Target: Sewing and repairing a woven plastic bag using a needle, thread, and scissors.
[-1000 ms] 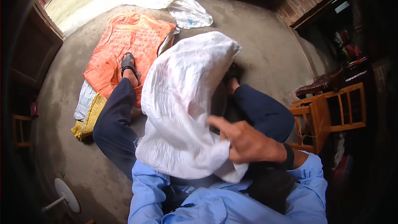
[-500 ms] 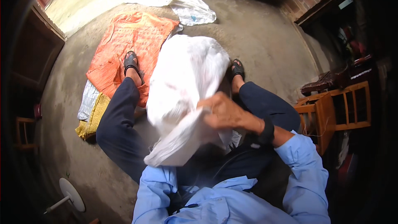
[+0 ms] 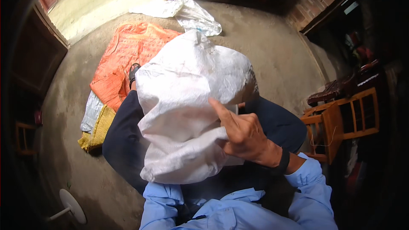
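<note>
Right hand (image 3: 247,138): you are pinching the near right edge of the white sack (image 3: 179,81), index finger stretching over the cloth, probably to keep the loose fabric from slipping.
Left hand: the cloth is hiding it past your left sleeve (image 3: 162,194); I cannot tell whether it is gripping or spreading, or lying under or inside.
White sack: it is sitting bunched between your legs, its near edge hanging over your lap; your left knee (image 3: 121,134) and right knee (image 3: 287,123) are spreading wide, likely giving it space.
Orange sack (image 3: 121,55): it is lying flat ahead on your left, overlapping a yellow sack (image 3: 102,125); your left sandal (image 3: 133,71) is resting over it, perhaps weighing it down.
Far white sack (image 3: 198,15): it is lying crumpled beyond.
Right edge: a wooden chair (image 3: 330,130) is standing near your right knee, limiting sideways reach.
Room: concrete floor (image 3: 275,47) is stretching ahead on your right, giving more space.
</note>
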Demonstrator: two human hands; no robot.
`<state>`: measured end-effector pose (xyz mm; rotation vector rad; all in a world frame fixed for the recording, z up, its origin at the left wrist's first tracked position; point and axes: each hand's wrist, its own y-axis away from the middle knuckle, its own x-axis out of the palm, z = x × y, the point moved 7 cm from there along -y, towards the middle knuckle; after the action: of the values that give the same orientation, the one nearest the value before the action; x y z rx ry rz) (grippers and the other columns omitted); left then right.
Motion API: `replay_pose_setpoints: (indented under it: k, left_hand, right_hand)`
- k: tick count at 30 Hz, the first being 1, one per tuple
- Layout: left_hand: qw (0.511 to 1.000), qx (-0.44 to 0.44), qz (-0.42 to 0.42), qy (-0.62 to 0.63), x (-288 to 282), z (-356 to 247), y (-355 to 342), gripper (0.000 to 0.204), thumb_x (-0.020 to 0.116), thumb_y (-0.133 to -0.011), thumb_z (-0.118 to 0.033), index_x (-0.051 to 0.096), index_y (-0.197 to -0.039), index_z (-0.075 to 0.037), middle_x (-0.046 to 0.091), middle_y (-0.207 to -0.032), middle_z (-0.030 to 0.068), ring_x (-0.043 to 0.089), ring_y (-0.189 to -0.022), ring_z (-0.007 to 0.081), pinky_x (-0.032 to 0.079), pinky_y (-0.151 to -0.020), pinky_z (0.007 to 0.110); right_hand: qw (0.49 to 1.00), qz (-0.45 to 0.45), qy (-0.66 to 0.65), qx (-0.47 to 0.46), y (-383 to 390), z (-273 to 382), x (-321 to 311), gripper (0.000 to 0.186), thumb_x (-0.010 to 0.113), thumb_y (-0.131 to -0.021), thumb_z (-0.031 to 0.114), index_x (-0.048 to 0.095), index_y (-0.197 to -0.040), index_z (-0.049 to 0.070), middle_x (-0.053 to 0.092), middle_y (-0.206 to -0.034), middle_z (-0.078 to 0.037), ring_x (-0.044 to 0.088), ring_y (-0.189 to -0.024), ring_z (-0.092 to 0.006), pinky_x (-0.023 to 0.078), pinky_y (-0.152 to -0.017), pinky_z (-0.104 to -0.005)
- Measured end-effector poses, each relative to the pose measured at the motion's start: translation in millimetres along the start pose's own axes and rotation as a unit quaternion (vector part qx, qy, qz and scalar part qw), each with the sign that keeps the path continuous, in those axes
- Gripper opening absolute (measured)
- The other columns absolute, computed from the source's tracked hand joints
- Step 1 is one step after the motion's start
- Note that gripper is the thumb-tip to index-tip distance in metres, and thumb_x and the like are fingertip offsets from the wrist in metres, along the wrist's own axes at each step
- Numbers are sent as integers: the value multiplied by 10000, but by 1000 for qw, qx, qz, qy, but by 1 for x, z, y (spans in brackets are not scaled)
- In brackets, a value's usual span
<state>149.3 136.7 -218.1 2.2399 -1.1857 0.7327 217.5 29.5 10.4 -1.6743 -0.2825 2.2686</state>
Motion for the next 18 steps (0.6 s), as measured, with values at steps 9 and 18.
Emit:
replay_pose_setpoints:
  k: [9,18]
  left_hand:
    - [1000,-1,-1,-13,-4,-7,-7,422,679,-955,-155,646,-1355,-24,686,-1281,75,648,-1145,206,526,-989,361]
    - [1000,17,-12,-19,-17,-21,-9,427,685,-950,-158,647,-1353,-23,688,-1275,73,649,-1141,204,527,-986,361]
  right_hand:
    - [985,-51,95,-131,-15,33,36,284,656,-806,139,690,-1015,-51,480,-645,-48,553,-499,-171,443,-458,-324]
    - [978,-47,-200,-34,-7,17,18,321,763,-663,146,682,-946,18,644,-774,-123,676,-666,-327,521,-577,-399]
